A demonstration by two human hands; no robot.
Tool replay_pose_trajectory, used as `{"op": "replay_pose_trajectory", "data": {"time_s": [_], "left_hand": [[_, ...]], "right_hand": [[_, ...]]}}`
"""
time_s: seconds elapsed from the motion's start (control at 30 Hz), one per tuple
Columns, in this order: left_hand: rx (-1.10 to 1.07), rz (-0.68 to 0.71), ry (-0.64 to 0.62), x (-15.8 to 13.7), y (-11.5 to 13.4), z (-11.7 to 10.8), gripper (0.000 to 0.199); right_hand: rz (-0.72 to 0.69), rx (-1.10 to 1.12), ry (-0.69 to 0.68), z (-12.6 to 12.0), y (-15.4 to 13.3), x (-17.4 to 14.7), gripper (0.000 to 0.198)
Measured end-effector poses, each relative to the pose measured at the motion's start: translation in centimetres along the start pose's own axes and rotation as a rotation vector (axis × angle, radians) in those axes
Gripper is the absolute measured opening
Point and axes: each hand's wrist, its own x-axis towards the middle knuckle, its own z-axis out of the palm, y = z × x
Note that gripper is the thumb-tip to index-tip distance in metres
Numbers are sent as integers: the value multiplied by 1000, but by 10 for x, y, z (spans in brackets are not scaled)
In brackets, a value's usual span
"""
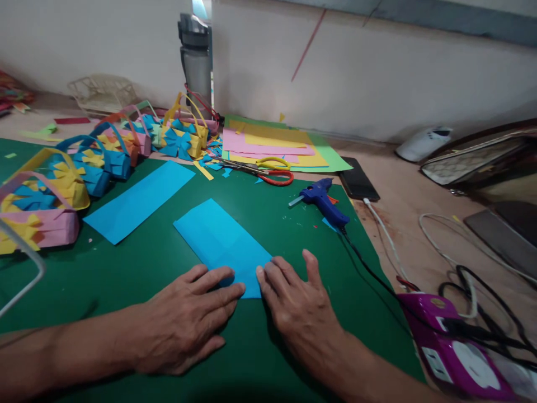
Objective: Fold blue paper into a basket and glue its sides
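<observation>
A blue paper sheet (226, 235), with a faint crease across it, lies slantwise on the green mat (138, 285). My left hand (188, 319) rests over its near edge, fingers stretched out flat and thumb apart below them. At the near right edge, my right hand (297, 302) has its fingertips bunched against the paper, one finger raised; what lies under those tips is hidden. A second blue paper strip (140, 201) lies farther left. Beyond the sheet is a blue glue gun (323, 201).
Several small paper baskets (104, 151) line the left side. Scissors (268, 170) lie by stacked coloured papers (277, 145). A bottle (196, 67) stands behind. A phone (358, 179), cables and a purple power strip (453, 341) are at right.
</observation>
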Motion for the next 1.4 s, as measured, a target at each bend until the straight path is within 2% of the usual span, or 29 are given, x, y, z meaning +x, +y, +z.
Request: {"op": "replay_pose_trajectory", "data": {"time_s": [0.1, 0.23, 0.43, 0.63, 0.83, 0.97, 1.13, 1.3, 1.4], "left_hand": [[-35, -12, -7, -1, -1, 1, 36], [-69, -30, -14, -2, -1, 1, 38], [-63, -7, 2, -1, -2, 2, 36], [-64, 4, 45, -1, -2, 0, 36], [-43, 10, 14, 3, -1, -5, 39], [-16, 13, -22, 10, 3, -10, 46], [-20, -27, -41, 15, 9, -10, 45], [-58, -10, 55, 15, 9, -4, 44], [-53, 22, 122, 14, 8, -1, 42]], "right_hand": [[1, 19, 12, -5, -1, -5, 29], [-95, 126, 48, -9, -11, -8, 36], [-139, 133, -13, -8, -11, -8, 33], [-64, 103, -5, -10, 5, -32, 30], [-17, 42, -4, -11, 12, -44, 30], [-85, -41, 51, -7, 9, -41, 28], [-144, -171, 115, -2, 4, -30, 23], [-256, -243, 137, -1, -8, -10, 15], [-308, -287, 87, 1, -12, -3, 12]]}}
